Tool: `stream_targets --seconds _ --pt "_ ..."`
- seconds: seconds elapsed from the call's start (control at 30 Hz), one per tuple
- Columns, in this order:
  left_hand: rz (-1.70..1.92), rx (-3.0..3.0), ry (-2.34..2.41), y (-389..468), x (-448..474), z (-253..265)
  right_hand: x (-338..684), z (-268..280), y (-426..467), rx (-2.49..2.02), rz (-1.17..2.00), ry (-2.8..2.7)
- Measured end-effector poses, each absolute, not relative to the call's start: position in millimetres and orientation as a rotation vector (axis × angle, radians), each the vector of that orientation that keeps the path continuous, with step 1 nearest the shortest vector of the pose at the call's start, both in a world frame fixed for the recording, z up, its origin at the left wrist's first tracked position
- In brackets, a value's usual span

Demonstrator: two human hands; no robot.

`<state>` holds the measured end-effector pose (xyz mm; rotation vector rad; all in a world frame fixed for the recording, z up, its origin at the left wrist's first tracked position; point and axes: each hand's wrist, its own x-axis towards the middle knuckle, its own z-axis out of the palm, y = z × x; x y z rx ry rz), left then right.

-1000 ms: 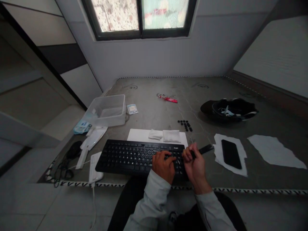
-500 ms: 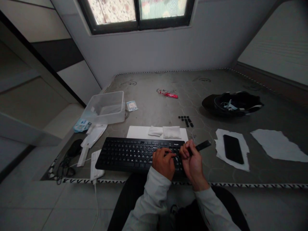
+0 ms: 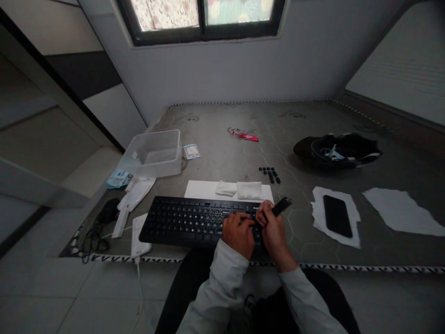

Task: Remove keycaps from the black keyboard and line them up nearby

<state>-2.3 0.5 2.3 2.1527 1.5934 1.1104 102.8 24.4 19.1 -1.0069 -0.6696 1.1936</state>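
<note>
A black keyboard (image 3: 187,222) lies in front of me near the front edge. My left hand (image 3: 238,234) rests over its right part, fingers curled, the index pointing toward the number pad; whatever may be between the fingers is hidden. Close beside it, my right hand (image 3: 273,229) is closed around a slim black brush-like tool (image 3: 282,205), whose wider end sticks out up and to the right. The tool's lower end is hidden by my hand at the number pad. Beyond the hands sit several loose black keycaps (image 3: 270,174) in a group.
Behind the keyboard, folded white cloths (image 3: 249,190) lie on a white sheet (image 3: 198,189). To the left are a clear plastic box (image 3: 160,164), a power strip (image 3: 139,236) and a mouse (image 3: 108,211). Rightward are a phone (image 3: 337,215) on paper and a black cap (image 3: 333,153).
My right hand has shifted slightly left, closer to my left hand. The tool has tilted more upright, its outer end moving left. My left hand stays nearly in place.
</note>
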Motion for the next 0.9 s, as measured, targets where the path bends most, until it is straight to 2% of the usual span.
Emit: stream_targets --seconds 0.23,0.5,0.9 --pt "1.067 2.151 1.607 1 -2 4 95 14 18 -1.068 1.052 -0.826" --pt "0.977 2.189 1.590 2 -5 10 94 9 10 -0.916 1.072 -0.751" --pt "0.878 2.203 1.539 3 -8 14 100 -3 0 -0.990 1.089 -0.812"
